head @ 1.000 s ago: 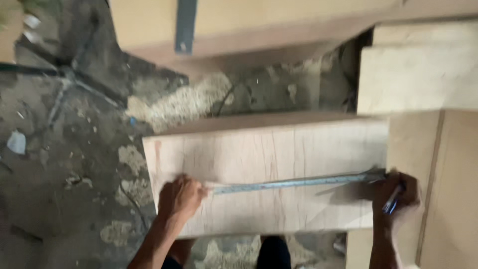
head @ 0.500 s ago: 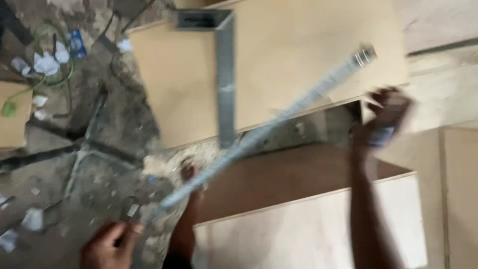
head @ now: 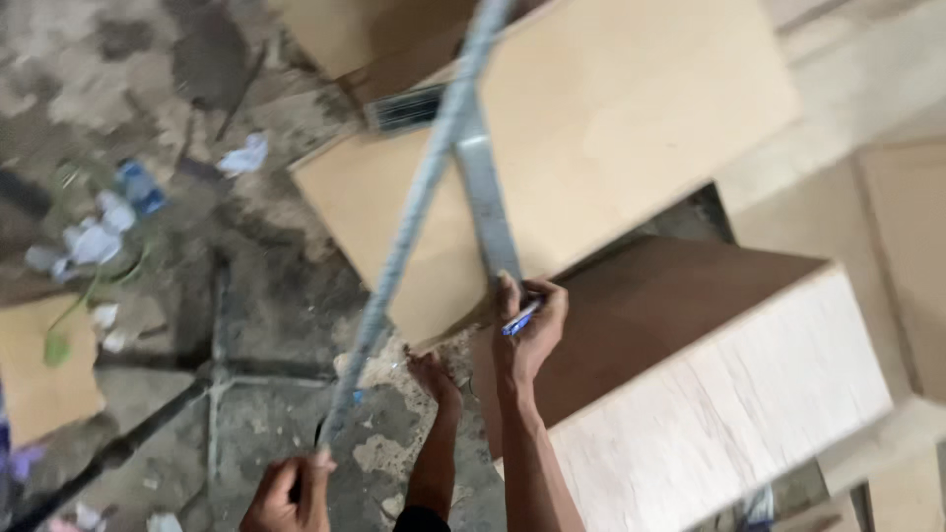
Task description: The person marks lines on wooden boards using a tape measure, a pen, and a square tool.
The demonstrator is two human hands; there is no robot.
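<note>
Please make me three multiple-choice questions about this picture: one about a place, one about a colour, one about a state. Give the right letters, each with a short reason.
1. Where does the metal square lie?
A) on the floor
B) on the light wooden board
C) inside a box

2. What colour is the pen in the right hand?
A) red
B) green
C) blue

3. In what state is the long ruler?
A) lying flat on the floor
B) snapped in two pieces
C) held at its lower end by the left hand

Answers:
1 B: the square's blade rests across the face of the board.
2 C: a blue barrel shows between the fingers.
3 C: the left hand grips its end, and it slants up across the view in one piece.
</note>
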